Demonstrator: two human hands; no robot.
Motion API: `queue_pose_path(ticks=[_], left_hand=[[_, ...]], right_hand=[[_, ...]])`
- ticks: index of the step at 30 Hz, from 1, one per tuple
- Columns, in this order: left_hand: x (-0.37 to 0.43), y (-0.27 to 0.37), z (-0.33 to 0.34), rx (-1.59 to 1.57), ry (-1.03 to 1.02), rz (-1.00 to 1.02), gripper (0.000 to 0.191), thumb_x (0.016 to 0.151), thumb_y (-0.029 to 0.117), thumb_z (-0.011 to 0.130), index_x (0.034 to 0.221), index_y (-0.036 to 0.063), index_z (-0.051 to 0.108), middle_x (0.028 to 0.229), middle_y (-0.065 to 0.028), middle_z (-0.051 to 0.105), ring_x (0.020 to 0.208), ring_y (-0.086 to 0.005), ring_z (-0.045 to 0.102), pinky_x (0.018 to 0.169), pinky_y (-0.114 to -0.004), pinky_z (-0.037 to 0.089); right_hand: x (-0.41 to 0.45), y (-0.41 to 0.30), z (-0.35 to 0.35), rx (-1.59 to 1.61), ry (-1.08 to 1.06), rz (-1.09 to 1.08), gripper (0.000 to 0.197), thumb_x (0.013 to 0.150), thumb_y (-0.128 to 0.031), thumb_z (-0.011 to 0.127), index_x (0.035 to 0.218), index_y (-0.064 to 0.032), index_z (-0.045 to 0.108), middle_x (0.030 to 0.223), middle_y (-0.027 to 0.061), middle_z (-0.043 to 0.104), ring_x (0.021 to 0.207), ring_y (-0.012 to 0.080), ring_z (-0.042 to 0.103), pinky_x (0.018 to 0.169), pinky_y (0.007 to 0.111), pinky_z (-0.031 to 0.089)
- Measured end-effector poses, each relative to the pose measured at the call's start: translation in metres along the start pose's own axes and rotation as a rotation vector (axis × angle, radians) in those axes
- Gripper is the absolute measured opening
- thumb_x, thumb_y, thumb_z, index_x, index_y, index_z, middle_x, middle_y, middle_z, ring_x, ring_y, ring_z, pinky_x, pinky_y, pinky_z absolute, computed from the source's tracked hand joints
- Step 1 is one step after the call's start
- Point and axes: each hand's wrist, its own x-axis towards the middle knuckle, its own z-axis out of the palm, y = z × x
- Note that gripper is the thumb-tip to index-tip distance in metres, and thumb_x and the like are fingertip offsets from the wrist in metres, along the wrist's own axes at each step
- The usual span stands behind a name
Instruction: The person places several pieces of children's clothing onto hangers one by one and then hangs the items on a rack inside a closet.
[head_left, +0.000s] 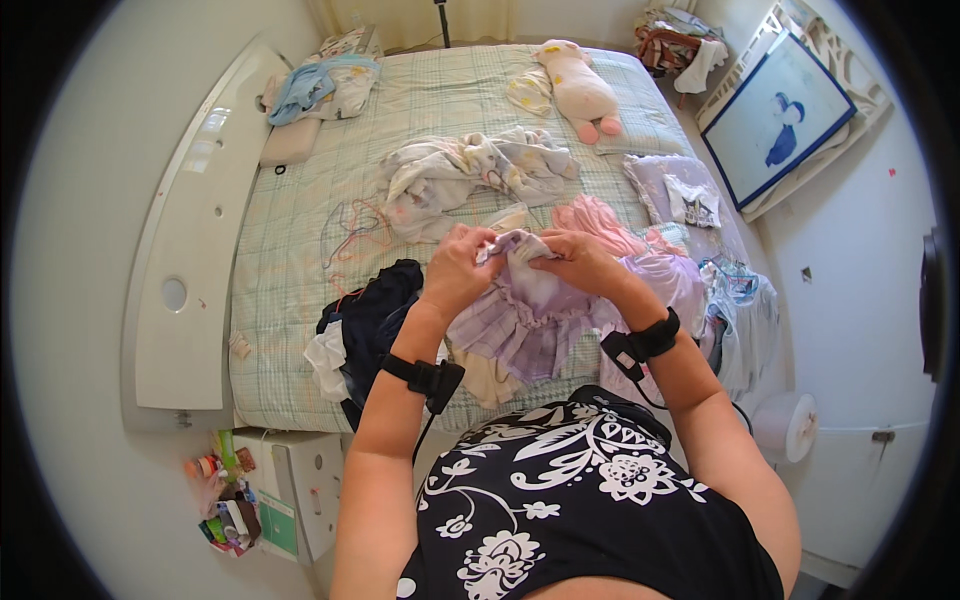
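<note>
Both of my hands grip the upper part of a small lavender dress (525, 322) with a plaid ruffled skirt. My left hand (463, 270) pinches the cloth at its top left; my right hand (583, 260) holds it at the top right. The skirt hangs towards me over a cream garment (489, 377). Dark clothes (379, 315) and a white cloth (326, 369) lie to the left. Pink clothing (596, 221) and a lilac garment (664, 281) are on the right. Beyond my hands lies a crumpled pale patterned cloth (465, 176).
Loose hangers (349, 232) lie on the plaid-covered bed (289, 225). Light clothes on hangers (750, 319) are at the right edge. A plush toy (581, 86), a lilac pillow (645, 176) and blue clothing (304, 90) are farther off. A white bedside cabinet (296, 457) stands at the near left.
</note>
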Motion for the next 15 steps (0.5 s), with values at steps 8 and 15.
queue_pose_path(ticks=[8,15], left_hand=[[0.024,-0.037,-0.015,0.059,-0.095,-0.154,0.031,0.075,0.007,0.053,0.102,0.0104,0.067,0.09,-0.0175,0.068,0.086,-0.0346,0.065,0.074,-0.04,0.051],[0.028,-0.005,-0.019,0.209,0.276,0.072,0.03,0.075,0.008,0.059,0.101,0.017,0.069,0.098,-0.0078,0.067,0.09,-0.0317,0.063,0.079,-0.039,0.05]], right_hand=[[-0.045,0.079,-0.046,-0.597,0.183,0.369,0.036,0.072,-0.001,0.063,0.106,-0.0133,0.066,0.115,0.0124,0.059,0.104,0.0325,0.058,0.088,0.04,0.046],[-0.021,0.048,-0.051,-0.433,0.617,0.213,0.036,0.072,-0.004,0.066,0.106,-0.0123,0.062,0.106,0.0126,0.06,0.099,0.0353,0.058,0.082,0.042,0.048]])
